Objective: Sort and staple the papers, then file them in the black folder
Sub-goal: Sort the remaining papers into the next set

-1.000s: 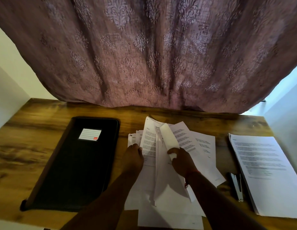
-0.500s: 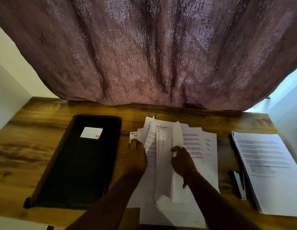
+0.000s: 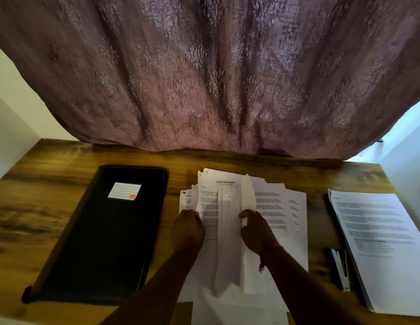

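At the table's middle, the left hand point(image 3: 188, 227) presses the loose papers point(image 3: 274, 207) flat. The right hand point(image 3: 256, 231) pinches one curled sheet point(image 3: 247, 195) upright, likely to sort it. The black folder point(image 3: 105, 231) lies closed to the left.

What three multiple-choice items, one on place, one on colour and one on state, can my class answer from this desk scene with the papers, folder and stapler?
1. Where does the black and silver metal stapler lie?
A. On the folder
B. Between the loose middle papers and the neat right stack
C. In a hand

2. What colour is the small mark in the corner of the white lined label on the flat black folder?
A. Red
B. Green
C. Blue

3. How is the folder?
A. Standing upright
B. Open
C. Closed, lying flat

Answers: 1 B, it lies on the wooden table between the scattered white printed sheets and the tidy white paper stack. 2 A, the mark shows red. 3 C, its cover faces up, shut.
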Demonstrator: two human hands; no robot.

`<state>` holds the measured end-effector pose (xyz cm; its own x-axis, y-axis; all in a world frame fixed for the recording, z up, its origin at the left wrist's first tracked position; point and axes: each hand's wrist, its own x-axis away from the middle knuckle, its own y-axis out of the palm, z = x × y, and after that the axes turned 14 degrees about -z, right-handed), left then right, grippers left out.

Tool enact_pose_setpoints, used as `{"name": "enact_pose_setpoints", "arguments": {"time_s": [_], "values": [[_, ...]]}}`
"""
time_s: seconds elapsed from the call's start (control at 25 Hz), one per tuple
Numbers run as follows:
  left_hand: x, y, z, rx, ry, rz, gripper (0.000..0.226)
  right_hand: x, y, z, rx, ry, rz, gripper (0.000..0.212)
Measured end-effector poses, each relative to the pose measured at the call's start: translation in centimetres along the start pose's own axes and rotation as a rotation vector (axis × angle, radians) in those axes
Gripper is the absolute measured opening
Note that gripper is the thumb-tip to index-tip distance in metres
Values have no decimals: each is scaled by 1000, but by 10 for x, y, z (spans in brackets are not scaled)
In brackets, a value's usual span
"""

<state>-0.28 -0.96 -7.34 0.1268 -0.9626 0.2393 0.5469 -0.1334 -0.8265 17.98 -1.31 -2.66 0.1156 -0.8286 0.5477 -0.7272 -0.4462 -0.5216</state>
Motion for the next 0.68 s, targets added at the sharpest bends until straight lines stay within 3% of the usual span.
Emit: {"name": "enact_pose_setpoints", "arguments": {"time_s": [0.28,0.48,0.68], "values": [[3,-7,7,30,-56,-30,32,-2,1,1,12,-9,23,36],[23,-12,12,430,18,-172,29,7,-4,-4,-43,26,-14,37],[33,-10,23,-125,170,-174,50,14,-3,-7,-85,30,32,33]]}}
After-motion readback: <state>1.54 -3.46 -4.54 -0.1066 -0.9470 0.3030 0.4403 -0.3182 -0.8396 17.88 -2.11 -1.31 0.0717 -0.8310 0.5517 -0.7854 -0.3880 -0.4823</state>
